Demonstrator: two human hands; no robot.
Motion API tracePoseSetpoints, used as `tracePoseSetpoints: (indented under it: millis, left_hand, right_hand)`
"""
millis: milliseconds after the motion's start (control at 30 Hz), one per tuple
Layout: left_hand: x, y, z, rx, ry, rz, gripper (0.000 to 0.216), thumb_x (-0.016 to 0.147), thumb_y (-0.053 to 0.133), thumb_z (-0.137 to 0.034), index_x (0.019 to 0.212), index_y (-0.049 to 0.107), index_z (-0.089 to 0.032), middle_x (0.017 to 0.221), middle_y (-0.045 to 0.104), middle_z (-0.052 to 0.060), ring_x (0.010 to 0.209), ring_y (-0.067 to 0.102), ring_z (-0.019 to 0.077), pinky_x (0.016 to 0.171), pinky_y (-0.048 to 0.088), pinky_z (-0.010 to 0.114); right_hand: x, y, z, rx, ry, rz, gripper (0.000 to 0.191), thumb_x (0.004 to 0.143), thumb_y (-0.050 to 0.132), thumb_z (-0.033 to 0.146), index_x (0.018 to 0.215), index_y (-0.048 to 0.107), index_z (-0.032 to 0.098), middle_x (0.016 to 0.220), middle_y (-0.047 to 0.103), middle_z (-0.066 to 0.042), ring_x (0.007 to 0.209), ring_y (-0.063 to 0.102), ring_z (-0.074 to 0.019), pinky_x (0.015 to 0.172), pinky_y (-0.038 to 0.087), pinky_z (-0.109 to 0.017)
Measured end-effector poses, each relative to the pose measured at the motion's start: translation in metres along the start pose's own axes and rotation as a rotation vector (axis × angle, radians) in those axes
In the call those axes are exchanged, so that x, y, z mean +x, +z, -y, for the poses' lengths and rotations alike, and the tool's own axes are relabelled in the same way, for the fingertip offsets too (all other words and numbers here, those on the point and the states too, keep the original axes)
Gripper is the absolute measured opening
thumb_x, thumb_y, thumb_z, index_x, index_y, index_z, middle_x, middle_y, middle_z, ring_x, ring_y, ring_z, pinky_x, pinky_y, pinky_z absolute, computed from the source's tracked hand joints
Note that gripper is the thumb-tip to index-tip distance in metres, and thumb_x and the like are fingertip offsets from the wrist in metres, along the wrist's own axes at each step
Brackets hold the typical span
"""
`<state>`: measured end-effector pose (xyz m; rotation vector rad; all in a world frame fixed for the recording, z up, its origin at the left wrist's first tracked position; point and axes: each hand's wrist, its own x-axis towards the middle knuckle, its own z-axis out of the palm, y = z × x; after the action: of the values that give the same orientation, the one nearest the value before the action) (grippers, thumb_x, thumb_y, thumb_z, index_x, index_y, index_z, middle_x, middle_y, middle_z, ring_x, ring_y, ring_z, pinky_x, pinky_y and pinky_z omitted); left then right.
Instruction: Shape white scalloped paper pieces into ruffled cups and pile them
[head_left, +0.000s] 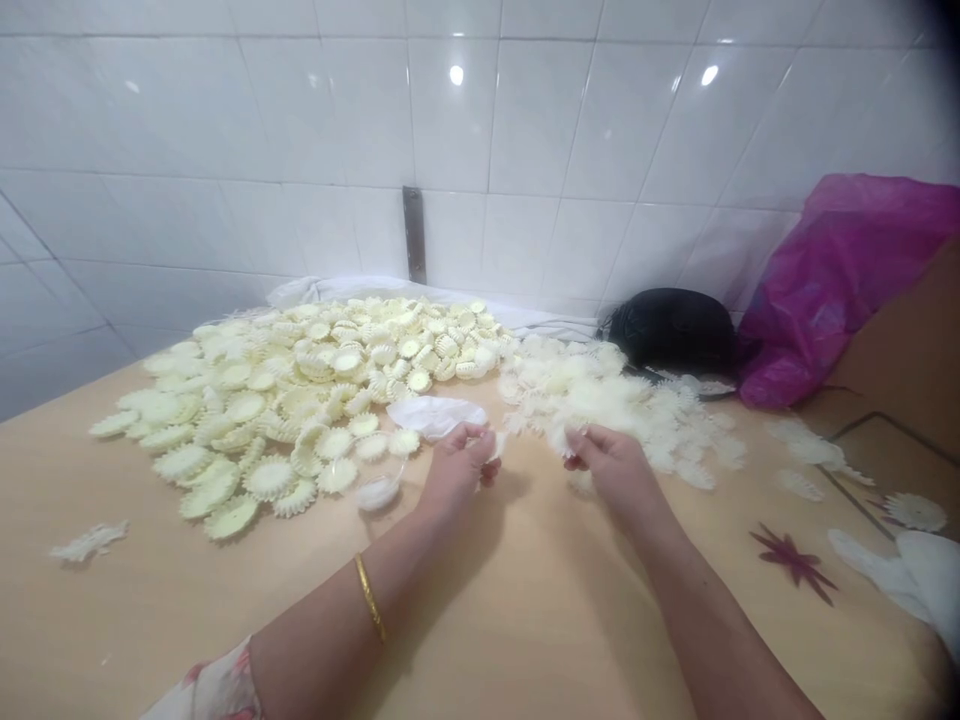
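Observation:
My left hand [459, 462], a gold bangle on its wrist, is closed in a pinch on a small white petal-edged piece [498, 446]. Facing it across a short gap, my right hand [611, 462] pinches a thin, pale, scalloped disc [560, 440] between thumb and fingers. Beyond the right hand spreads a heap of thin white scalloped discs [600, 385]. To the left lies a big pile of pale yellow cup-shaped pieces with fluted edges [300, 395]. A small clear dish with white stuff [377, 493] sits beside my left hand, and a white cloth or paper [436, 416] lies behind it.
On the wooden table [517, 640] a dark red star-shaped piece [795, 562] lies at the right, near a white item [926, 570] at the edge. A black rounded object [673, 330] and a magenta plastic bag [847, 280] stand at the back right, before the tiled wall [300, 110].

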<state>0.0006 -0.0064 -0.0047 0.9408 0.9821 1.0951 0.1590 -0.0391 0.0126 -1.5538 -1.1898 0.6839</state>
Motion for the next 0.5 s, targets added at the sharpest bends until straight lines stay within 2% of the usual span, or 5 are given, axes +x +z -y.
tracePoseSetpoints:
  millis: [133,233,367,500]
  left_hand:
    - [-0.0036,0.0027,-0.0006,-0.004,-0.002,0.077,0.021,0.065,0.064,-0.026,0.073,0.047,-0.018,0.047,0.049,-0.004,0.045,0.044,0.0078,0.045,0.032,0.019]
    - [-0.0063,0.0043,0.0003,0.008,0.014,0.108,0.02,0.065,0.064,-0.026,0.072,0.048,-0.017,0.048,0.049,-0.004,0.045,0.044,0.008,0.045,0.032,0.02]
    - [-0.0069,0.0042,0.0013,0.022,0.005,0.108,0.02,0.065,0.064,-0.028,0.072,0.048,-0.017,0.048,0.05,-0.003,0.044,0.044,0.0082,0.045,0.032,0.02]
    - [-0.0071,0.0047,0.0013,0.046,-0.01,0.108,0.02,0.065,0.063,-0.029,0.072,0.049,-0.017,0.048,0.05,-0.003,0.044,0.044,0.008,0.045,0.032,0.02]
  right_hand:
    - [0.0027,-0.0016,-0.0039,-0.039,-0.036,-0.055,0.038,0.067,0.054,0.049,0.048,0.042,0.019,0.046,0.043,0.003,0.046,0.039,-0.0103,0.044,0.029,-0.023]
    - [0.0023,-0.0009,-0.006,0.068,-0.035,-0.017,0.039,0.066,0.057,0.049,0.048,0.042,0.019,0.046,0.044,0.004,0.046,0.039,-0.0093,0.046,0.031,-0.023]
    - [0.0009,0.0024,-0.0067,0.203,-0.014,0.064,0.041,0.063,0.063,0.049,0.047,0.042,0.018,0.046,0.044,0.004,0.047,0.039,-0.0084,0.049,0.032,-0.022]
    - [-0.0007,0.0044,-0.0053,0.2,0.008,0.024,0.043,0.062,0.066,0.049,0.045,0.04,0.018,0.042,0.039,0.006,0.043,0.032,-0.0068,0.045,0.026,-0.022]
